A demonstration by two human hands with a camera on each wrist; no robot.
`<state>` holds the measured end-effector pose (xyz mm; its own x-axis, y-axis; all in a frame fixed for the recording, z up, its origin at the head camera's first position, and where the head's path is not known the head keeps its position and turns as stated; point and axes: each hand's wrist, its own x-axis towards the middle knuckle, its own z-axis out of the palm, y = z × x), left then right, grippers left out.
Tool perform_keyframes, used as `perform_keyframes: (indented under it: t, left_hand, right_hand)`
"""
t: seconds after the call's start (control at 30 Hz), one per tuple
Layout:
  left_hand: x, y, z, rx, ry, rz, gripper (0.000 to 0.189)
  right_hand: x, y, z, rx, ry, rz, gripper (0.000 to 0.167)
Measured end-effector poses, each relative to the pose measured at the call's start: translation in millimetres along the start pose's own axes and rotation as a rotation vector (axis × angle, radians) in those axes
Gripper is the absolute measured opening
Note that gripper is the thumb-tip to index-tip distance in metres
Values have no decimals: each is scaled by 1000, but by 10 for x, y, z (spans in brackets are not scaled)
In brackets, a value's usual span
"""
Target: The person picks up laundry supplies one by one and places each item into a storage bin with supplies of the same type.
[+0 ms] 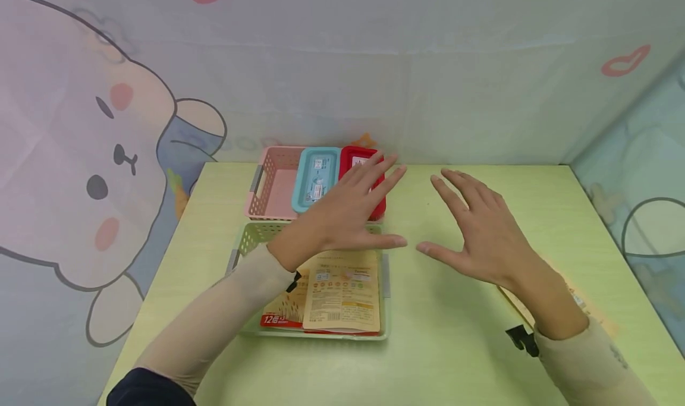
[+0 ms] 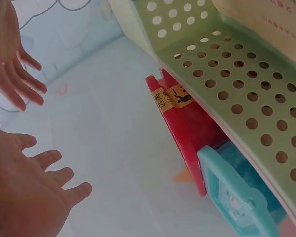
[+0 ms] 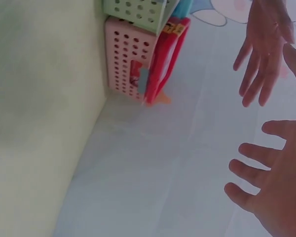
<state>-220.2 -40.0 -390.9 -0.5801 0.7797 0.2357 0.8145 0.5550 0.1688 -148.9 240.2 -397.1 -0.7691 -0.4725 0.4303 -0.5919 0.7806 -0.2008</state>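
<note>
My left hand (image 1: 350,213) hovers over the baskets with fingers spread and straight, holding nothing. Facing it, my right hand (image 1: 478,233) hangs in the air above the table, fingers also extended and nothing in its grasp. Below the left hand is a green basket (image 1: 316,336) holding a beige printed packet (image 1: 342,299) and a packet with a red edge. Behind it, a pink basket (image 1: 280,183) contains a blue-lidded pack (image 1: 316,177) and a red-lidded pack (image 1: 355,151), the latter partly hidden by the left fingers.
A beige flat packet (image 1: 580,302) lies on the table at the right, partly covered by the right forearm. The light green table (image 1: 444,352) meets a printed cloth backdrop (image 1: 428,97) at its back edge.
</note>
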Motion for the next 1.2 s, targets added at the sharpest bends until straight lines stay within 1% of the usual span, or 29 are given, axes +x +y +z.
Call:
perform_keyframes:
  t: [0.07,0.17,0.33,0.5,0.6,0.77,1.0,1.1,1.2]
  left_hand:
    - [34,13,11,26,-21,-8,113]
    - [80,33,41,48,-36,-25,113]
    - [143,62,99,66,-47,-41,113]
    - [212,113,159,76,-89,-37,115]
    - [271,139,181,107,-95,-10,115]
    - [343,188,235,128,-111,49,114]
    - [444,244,278,214,-140,112,110]
    - [496,292,284,222,-122,162,105]
    - [551,351,291,230,-83,230,99]
  right_hand:
    - [-18,46,3,-54,-9,20,103]
    - [-44,102,11,-79,-28,49,103]
    - [-67,178,30,-41,-40,81,102]
    - [-110,256,15,-11,-51,128,101]
    - [-122,311,-12,-4,-50,152,98]
    - [-181,411,-40,21,-58,183,91]
    - [-276,551,-103,36,-78,220,85]
    - [-309,630,-135,28,-84,227,78]
    - [-330,713,-162,22,-97,241,70]
